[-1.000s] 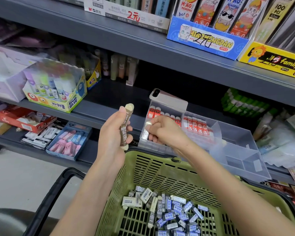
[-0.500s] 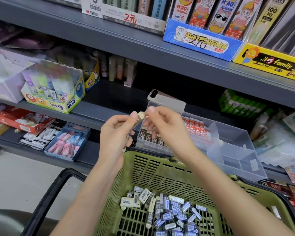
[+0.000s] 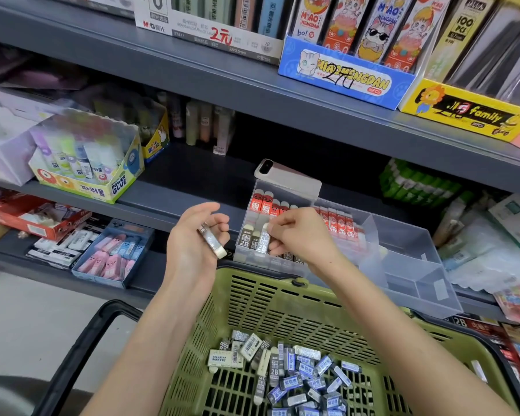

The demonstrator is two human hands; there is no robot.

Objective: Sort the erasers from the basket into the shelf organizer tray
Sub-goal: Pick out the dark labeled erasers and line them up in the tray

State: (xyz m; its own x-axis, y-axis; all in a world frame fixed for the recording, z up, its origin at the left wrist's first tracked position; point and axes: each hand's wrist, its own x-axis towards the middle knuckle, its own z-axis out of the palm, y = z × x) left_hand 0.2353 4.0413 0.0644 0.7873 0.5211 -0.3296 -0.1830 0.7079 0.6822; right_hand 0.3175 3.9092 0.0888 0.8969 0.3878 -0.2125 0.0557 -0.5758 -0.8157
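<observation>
A green plastic basket (image 3: 282,301) sits below the shelf, with several wrapped erasers (image 3: 294,370) heaped on its floor. A clear organizer tray (image 3: 409,265) rests on the shelf edge; its left compartments hold upright red and dark 2B erasers (image 3: 246,238). My left hand (image 3: 192,244) holds a long eraser (image 3: 212,241) loosely in its curled fingers, left of the tray. My right hand (image 3: 300,238) pinches another dark-sleeved eraser (image 3: 264,240) and lowers it into the tray's front-left compartment.
A phone (image 3: 279,171) lies behind the tray. A glue-stick box (image 3: 87,169) and a blue box of pink erasers (image 3: 111,250) stand to the left. The upper shelf edge (image 3: 252,94) overhangs. The basket's black handle (image 3: 81,349) hangs at lower left. The tray's right compartments hold nothing.
My hands met and the right took an eraser from the left. The right hand moved back to the tray with it; the left hand dropped slightly, keeping one eraser.
</observation>
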